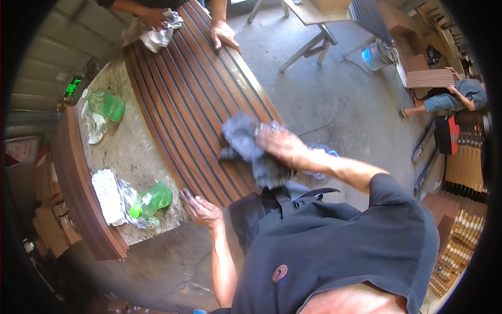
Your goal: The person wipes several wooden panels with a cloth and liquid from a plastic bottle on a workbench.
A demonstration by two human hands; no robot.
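Note:
A long brown slatted wood panel (180,112) with dark grooves lies across a worn work table (123,157). My right hand (282,148), smeared by motion, presses a bunched grey-blue rag (243,137) onto the panel's near right part. Beside the panel's near left corner is my left hand (203,210), fingers stretched out along the edge and holding nothing. Close to it on the table lies a green bottle (151,200) with a light green cap. White and grey cloths (109,196) lie crumpled next to that bottle.
Across the panel, a co-worker's hand holds a whitish rag (162,31); their other hand (225,36) rests on the panel edge. Another green bottle (107,104) lies farther along the table. Stacked brown boards (78,183) line the left. A bucket (377,56) stands near a trestle table (319,13).

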